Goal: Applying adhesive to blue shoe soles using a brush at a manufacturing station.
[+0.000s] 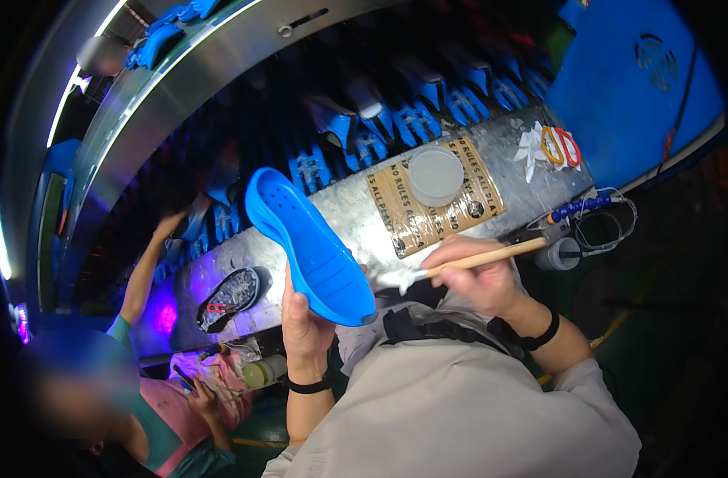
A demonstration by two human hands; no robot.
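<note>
A bright blue shoe sole (320, 259) is held up by my left hand (306, 331), its hollow inner side facing up and its perforated end pointing away. My left fingers are wrapped round its lower right part, mostly hidden beneath it. My right hand (483, 283) grips the wooden handle of a brush (507, 253). White bristles or a white wad at the brush's tip lie just right of the sole, apart from it. Beyond my right hand, a round translucent tub (412, 187) with cloudy contents stands on a taped cardboard sheet (412, 237).
Blue and black shoe parts (416, 119) line the bench's far side. Scissors with orange and red handles (571, 147) lie at right, near a blue machine (643, 72). A dark sole-shaped tray (248, 291) sits left. A co-worker (168, 406) reaches toward the parts from the left.
</note>
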